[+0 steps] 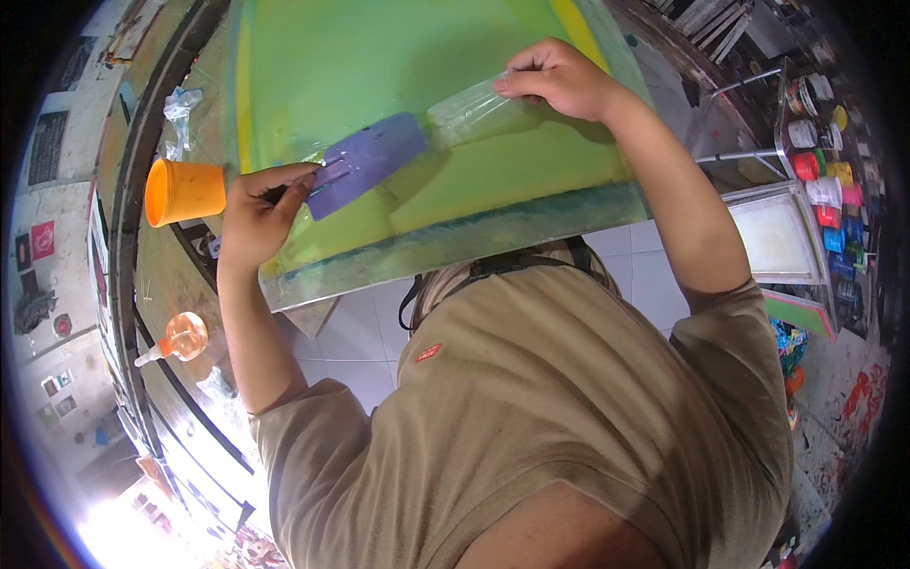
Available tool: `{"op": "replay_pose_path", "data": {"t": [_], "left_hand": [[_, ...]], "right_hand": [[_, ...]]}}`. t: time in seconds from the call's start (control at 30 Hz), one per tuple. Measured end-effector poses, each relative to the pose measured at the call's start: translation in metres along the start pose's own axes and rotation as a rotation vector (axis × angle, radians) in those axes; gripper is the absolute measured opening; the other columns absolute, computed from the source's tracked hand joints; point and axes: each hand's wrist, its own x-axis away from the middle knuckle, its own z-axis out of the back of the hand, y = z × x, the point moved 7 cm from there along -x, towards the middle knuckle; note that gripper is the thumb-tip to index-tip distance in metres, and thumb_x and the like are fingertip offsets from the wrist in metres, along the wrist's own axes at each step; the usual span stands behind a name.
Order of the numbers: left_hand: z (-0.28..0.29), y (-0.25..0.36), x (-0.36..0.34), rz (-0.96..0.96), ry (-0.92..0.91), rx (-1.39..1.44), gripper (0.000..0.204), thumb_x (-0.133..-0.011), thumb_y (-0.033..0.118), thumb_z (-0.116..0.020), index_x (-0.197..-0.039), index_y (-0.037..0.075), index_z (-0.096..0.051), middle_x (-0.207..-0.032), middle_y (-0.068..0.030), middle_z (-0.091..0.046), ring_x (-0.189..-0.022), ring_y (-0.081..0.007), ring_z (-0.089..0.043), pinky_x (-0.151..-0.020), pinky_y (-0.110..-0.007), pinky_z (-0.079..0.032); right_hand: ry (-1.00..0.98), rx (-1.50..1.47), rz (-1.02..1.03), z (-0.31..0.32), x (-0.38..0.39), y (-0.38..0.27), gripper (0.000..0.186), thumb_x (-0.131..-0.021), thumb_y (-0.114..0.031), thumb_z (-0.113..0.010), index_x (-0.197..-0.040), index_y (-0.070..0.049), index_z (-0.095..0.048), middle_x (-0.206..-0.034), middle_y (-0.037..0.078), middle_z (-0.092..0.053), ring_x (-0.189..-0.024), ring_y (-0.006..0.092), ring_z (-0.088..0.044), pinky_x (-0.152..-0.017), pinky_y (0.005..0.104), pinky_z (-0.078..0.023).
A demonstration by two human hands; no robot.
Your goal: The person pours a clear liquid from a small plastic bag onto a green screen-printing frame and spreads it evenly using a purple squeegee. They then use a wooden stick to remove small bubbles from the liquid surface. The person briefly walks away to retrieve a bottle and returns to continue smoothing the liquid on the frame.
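My left hand (268,209) pinches the near-left end of a flat purple piece (370,163) with rounded corners and dark lines near my fingers; it looks like a scraper, but I cannot be sure. To the right, my right hand (559,80) pinches the upper end of a clear plastic strip or sleeve (474,109). The strip's lower left end lies close to the purple piece; whether they touch is hard to tell. Both are held over a large green screen-printing frame (445,235) with yellow bands along its sides.
An orange plastic cup (185,192) stands left of my left hand. A bottle of orange liquid (186,337) and crumpled clear plastic (182,106) lie along the left side. At right are a white-framed panel (777,235) and shelves of paint jars (825,192).
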Motion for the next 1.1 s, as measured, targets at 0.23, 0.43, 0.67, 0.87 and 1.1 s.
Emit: {"op": "replay_pose_path", "data": {"t": [0.23,0.43,0.67,0.87,1.1], "left_hand": [[-0.016,0.005,-0.006,0.055,-0.065,-0.100,0.015,-0.083,0.001,-0.061,-0.096,-0.003,-0.068,-0.079,-0.0097,-0.069,-0.073,-0.0093,-0.061,-0.067,-0.022,-0.047],[0.005,0.002,-0.010,0.037,-0.003,-0.045,0.015,-0.084,0.001,-0.059,-0.096,-0.002,-0.068,-0.080,-0.0107,-0.069,-0.074,-0.0107,-0.062,-0.069,-0.024,-0.048],[-0.011,0.014,-0.015,-0.002,-0.113,-0.181,0.016,-0.082,0.001,-0.060,-0.096,-0.002,-0.068,-0.083,-0.0109,-0.070,-0.075,-0.0134,-0.064,-0.070,-0.026,-0.049],[-0.009,0.015,-0.028,-0.014,-0.114,-0.172,0.015,-0.082,0.002,-0.061,-0.095,-0.001,-0.068,-0.080,-0.0101,-0.069,-0.075,-0.0127,-0.064,-0.069,-0.024,-0.048],[-0.001,0.019,-0.038,-0.046,-0.127,-0.312,0.013,-0.081,0.004,-0.064,-0.091,0.001,-0.070,-0.078,-0.0088,-0.069,-0.068,-0.0113,-0.062,-0.065,-0.024,-0.048]], "right_hand": [[-0.002,0.020,0.012,0.001,-0.001,0.003,0.024,-0.085,-0.022,-0.063,-0.074,-0.002,-0.067,-0.063,-0.001,-0.057,-0.058,0.0064,-0.048,-0.055,0.0233,-0.039],[-0.040,0.003,0.015,0.000,0.000,0.001,0.024,-0.086,-0.023,-0.063,-0.076,-0.002,-0.067,-0.062,-0.002,-0.055,-0.058,0.0057,-0.047,-0.055,0.0224,-0.038],[0.005,-0.048,0.027,-0.001,0.001,0.001,0.024,-0.085,-0.024,-0.063,-0.074,-0.003,-0.066,-0.060,-0.003,-0.053,-0.057,0.0051,-0.045,-0.054,0.0221,-0.036],[-0.029,-0.040,0.027,0.003,-0.004,0.016,0.025,-0.085,-0.024,-0.063,-0.072,-0.003,-0.065,-0.059,-0.003,-0.051,-0.056,0.0049,-0.043,-0.053,0.0220,-0.035],[-0.029,-0.040,0.015,0.001,-0.001,-0.002,0.024,-0.082,-0.023,-0.065,-0.072,-0.002,-0.067,-0.061,-0.001,-0.055,-0.058,0.0063,-0.047,-0.055,0.0229,-0.038]]}}
